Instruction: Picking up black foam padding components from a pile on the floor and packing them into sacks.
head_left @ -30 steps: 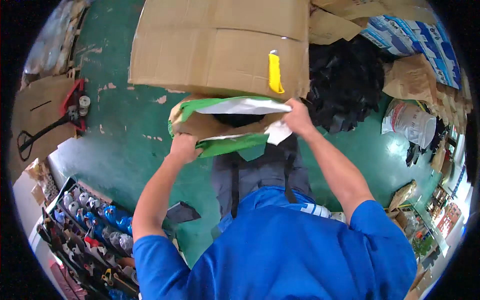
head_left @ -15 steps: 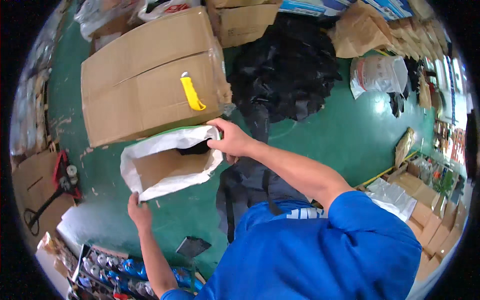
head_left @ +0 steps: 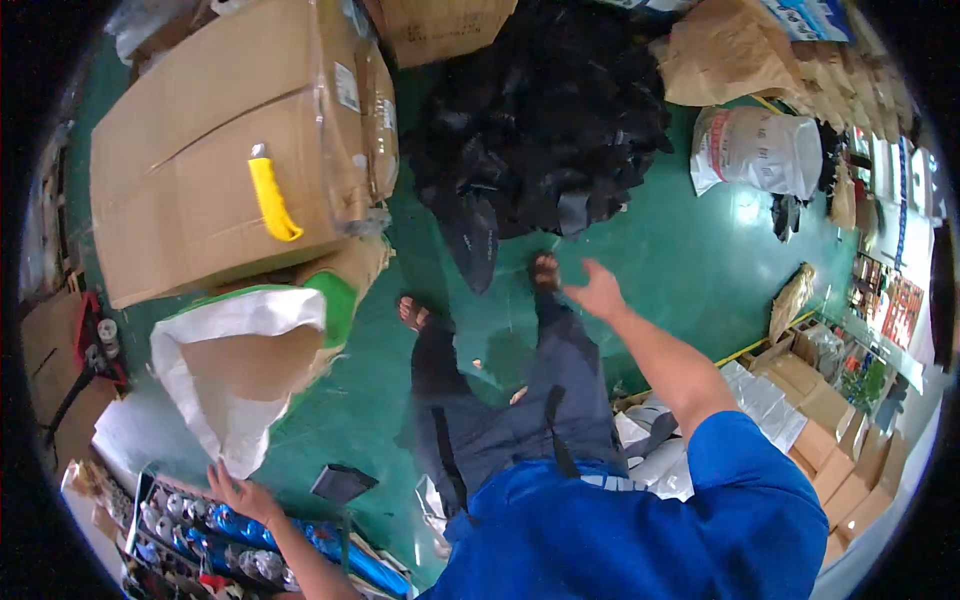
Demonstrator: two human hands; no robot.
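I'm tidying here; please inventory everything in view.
Cardboard box: one, brown, upper left
Utility knife: one, yellow, on that box
Open bag: one, white and green, below that box
Sheet-like pieces: uncountable pile, black, upper centre
Sack: one, mainly white, upper right
Handled equipment: one, red and black, left
Flat object: one, dark, lower left floor
Plastic-wrapped items: many, mixed colours, lower left
Cartons: several, brown, lower right
Floor: one, green, centre
Trousers: one pair, dark, lower centre
Shirt: one, blue, bottom
Left hand: one, bare, at bag's corner
Right hand: one, bare, above floor
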